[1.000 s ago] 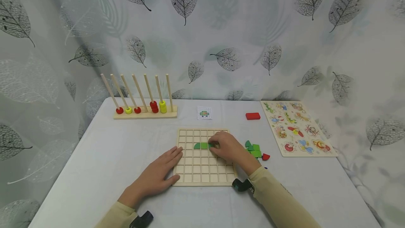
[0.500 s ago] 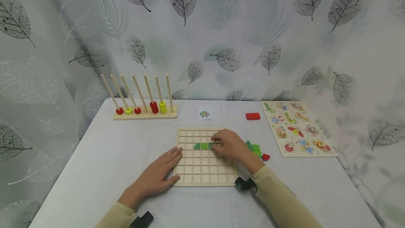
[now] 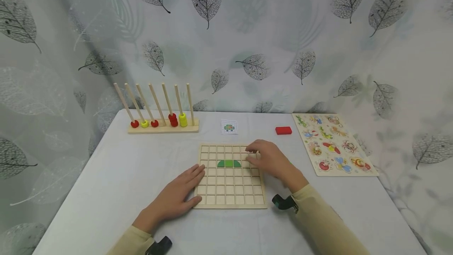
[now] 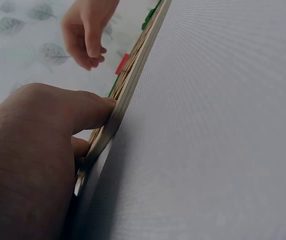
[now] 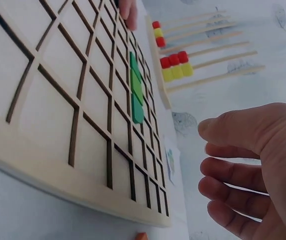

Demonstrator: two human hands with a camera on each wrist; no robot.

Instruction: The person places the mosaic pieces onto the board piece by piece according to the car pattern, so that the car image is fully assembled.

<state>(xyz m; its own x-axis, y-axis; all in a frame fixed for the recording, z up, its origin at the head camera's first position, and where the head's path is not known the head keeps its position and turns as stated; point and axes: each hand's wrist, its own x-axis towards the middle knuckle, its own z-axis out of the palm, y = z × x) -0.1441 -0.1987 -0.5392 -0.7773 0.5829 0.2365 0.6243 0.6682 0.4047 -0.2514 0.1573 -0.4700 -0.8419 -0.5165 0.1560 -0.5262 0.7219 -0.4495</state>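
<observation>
Three green pieces sit in a mostly unfilled grid; right hand empty, fingers apart; left hand, fingers straight, touches it.

no readable text, no numbers, card perhaps too small

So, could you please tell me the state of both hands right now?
Left hand: open, touching the left edge of the pale wooden square-celled grid board.
Right hand: open, loosely curled, holding nothing.
</observation>
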